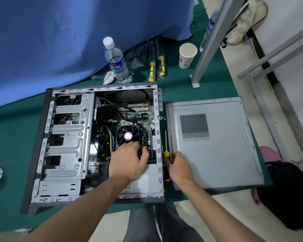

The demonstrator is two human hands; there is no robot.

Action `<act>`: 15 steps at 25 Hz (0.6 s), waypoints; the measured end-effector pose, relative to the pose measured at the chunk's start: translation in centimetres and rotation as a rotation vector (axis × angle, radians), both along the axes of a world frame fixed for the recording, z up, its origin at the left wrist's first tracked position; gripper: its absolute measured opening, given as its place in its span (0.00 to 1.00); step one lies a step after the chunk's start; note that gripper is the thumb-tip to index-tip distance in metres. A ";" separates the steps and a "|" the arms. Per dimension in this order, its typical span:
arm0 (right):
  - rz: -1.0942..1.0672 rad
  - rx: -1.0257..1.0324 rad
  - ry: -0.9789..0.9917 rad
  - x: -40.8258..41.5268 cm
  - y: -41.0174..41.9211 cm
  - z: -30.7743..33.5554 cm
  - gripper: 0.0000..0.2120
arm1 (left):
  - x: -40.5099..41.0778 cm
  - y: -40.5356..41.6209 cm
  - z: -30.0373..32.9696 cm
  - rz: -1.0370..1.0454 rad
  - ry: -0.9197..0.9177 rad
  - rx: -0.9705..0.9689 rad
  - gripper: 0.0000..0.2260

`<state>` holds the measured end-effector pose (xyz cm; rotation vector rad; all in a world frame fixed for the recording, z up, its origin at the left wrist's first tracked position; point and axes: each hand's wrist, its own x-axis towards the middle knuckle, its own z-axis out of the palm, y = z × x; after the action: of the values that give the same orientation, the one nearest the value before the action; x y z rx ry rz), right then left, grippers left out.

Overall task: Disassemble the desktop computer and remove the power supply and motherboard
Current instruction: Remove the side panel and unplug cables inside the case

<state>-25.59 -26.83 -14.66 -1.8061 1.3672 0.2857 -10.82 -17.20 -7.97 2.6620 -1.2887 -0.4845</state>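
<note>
An open desktop case lies on its side on the green mat. Inside it I see the green motherboard with a black CPU fan, and the silver power supply at the near right corner. My left hand reaches into the case, fingers curled over something dark just below the fan; what it grips is hidden. My right hand rests outside the case's right wall, closed on the yellow-black handle of a screwdriver lying on the mat.
The removed side panel lies right of the case. Behind the case stand a water bottle, a paper cup and two yellow-handled tools. A grey metal leg rises at the back right. Small loose screws lie between case and panel.
</note>
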 end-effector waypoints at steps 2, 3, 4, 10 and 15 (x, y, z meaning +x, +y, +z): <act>0.093 -0.047 0.114 -0.1 1.0 -0.4 0.09 | 0.0 0.0 0.0 0.006 0.015 -0.004 0.19; 0.126 -0.081 0.147 -0.1 1.3 -0.7 0.10 | 0.0 0.1 0.0 0.010 0.018 -0.006 0.19; 0.132 -0.097 0.164 -0.2 1.4 -0.8 0.10 | 0.0 0.1 0.0 0.014 0.019 -0.006 0.19; -0.154 0.044 -0.033 -1.3 1.7 1.4 0.04 | 0.0 0.1 0.1 0.027 0.026 -0.024 0.20; -0.351 0.103 -0.382 -0.1 -0.3 7.0 0.12 | 0.1 0.2 -0.2 0.015 0.060 -0.078 0.18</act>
<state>-25.68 -27.11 -7.66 -1.4141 1.3338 -0.1665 -10.69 -16.97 -8.18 2.5719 -1.2432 -0.4973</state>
